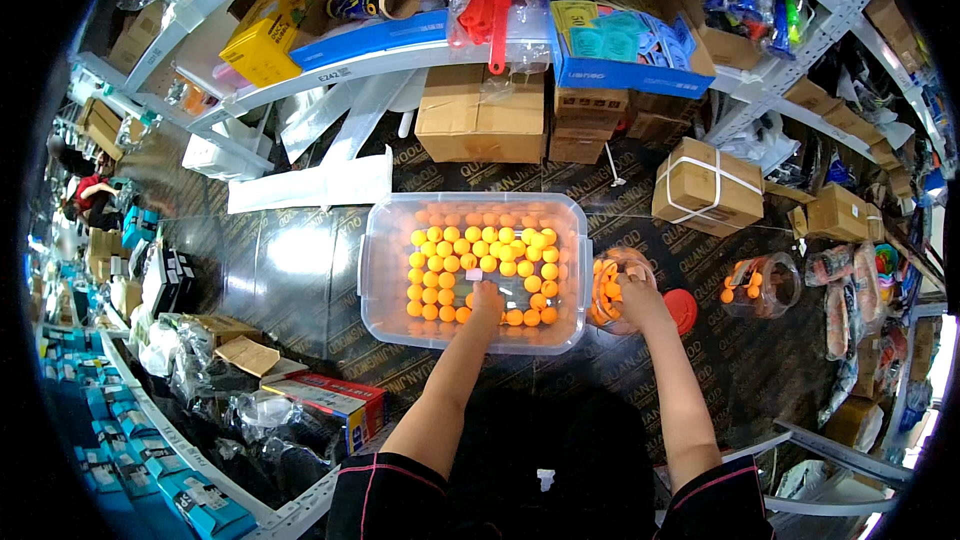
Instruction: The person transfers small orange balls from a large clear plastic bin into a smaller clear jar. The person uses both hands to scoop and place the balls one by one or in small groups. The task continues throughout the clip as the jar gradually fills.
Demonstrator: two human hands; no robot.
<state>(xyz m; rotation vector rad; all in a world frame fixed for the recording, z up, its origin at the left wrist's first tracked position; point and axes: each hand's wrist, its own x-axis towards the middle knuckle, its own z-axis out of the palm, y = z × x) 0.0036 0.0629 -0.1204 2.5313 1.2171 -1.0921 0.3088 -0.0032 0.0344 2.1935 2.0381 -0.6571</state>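
A translucent plastic storage bin (474,199) stands on the floor before me, with many orange table tennis balls (489,234) across its bottom. Inside it, my left hand (489,300) reaches down near a small pale pink piece (474,274); whether its fingers grip anything is hidden. Just right of the bin is a clear plastic jar (639,258), partly filled with orange balls. My right hand (639,303) is at this jar's mouth, fingertips against the balls; I cannot tell if one is held. A red round lid (681,310) lies beside that wrist.
A second clear jar (780,285) with a few orange balls lies farther right. Beyond the bin are a cardboard box (480,116), a strapped carton (709,187) and a white wrapped package (311,184). Shelving (360,69) surrounds the floor. A person in red (91,195) is far left.
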